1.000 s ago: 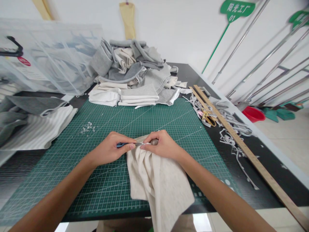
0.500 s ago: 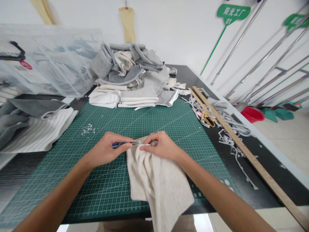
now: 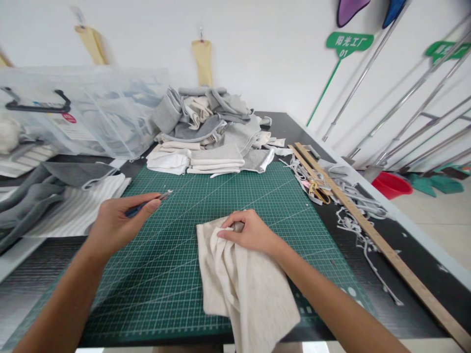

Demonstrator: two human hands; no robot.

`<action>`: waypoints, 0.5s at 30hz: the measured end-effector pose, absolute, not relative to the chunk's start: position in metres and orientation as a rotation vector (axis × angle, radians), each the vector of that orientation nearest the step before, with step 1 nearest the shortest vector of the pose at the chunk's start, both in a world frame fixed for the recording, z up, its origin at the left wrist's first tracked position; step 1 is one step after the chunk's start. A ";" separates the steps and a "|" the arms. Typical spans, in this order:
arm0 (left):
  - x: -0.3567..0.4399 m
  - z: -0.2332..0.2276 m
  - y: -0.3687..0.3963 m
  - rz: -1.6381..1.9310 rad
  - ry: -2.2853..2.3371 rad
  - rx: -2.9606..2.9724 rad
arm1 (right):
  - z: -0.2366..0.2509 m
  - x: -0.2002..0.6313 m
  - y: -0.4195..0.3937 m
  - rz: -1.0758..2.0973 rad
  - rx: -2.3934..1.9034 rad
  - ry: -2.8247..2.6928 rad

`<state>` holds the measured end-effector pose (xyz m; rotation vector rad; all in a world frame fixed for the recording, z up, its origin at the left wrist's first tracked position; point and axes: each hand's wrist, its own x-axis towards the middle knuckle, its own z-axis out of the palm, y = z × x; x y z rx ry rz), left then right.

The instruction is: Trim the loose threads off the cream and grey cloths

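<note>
Right hand (image 3: 247, 231) pinches cloth (image 3: 243, 279) — left hand (image 3: 114, 223), with tool (image 3: 147, 203), well apart.

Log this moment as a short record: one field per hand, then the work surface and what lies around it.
left hand: left hand grips a blue-handled tool, its metal tip pointing up and away, clear of the cloth
right hand: right hand pinches the top edge of the cream cloth
surface: green cutting mat on a black table
behind: fabric pile; clear plastic bin
right side: wooden ruler, scissors, fabric scraps
</note>
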<state>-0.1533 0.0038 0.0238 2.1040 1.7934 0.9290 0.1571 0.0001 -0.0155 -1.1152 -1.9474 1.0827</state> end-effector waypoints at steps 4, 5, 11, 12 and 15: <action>-0.184 0.032 -0.004 0.402 2.234 2.371 | -0.016 0.157 0.000 1.057 -1.090 -1.971; -0.189 0.031 -0.004 0.260 2.267 2.416 | -0.016 0.157 0.000 1.055 -1.093 -1.971; -0.200 0.024 -0.005 -0.159 2.346 2.308 | -0.015 0.157 0.000 1.049 -1.097 -1.980; -0.200 0.026 -0.007 -0.150 2.367 2.298 | -0.015 0.157 0.000 1.050 -1.094 -1.980; -0.199 0.037 -0.014 -0.147 2.479 2.241 | -0.016 0.157 0.000 1.051 -1.100 -1.982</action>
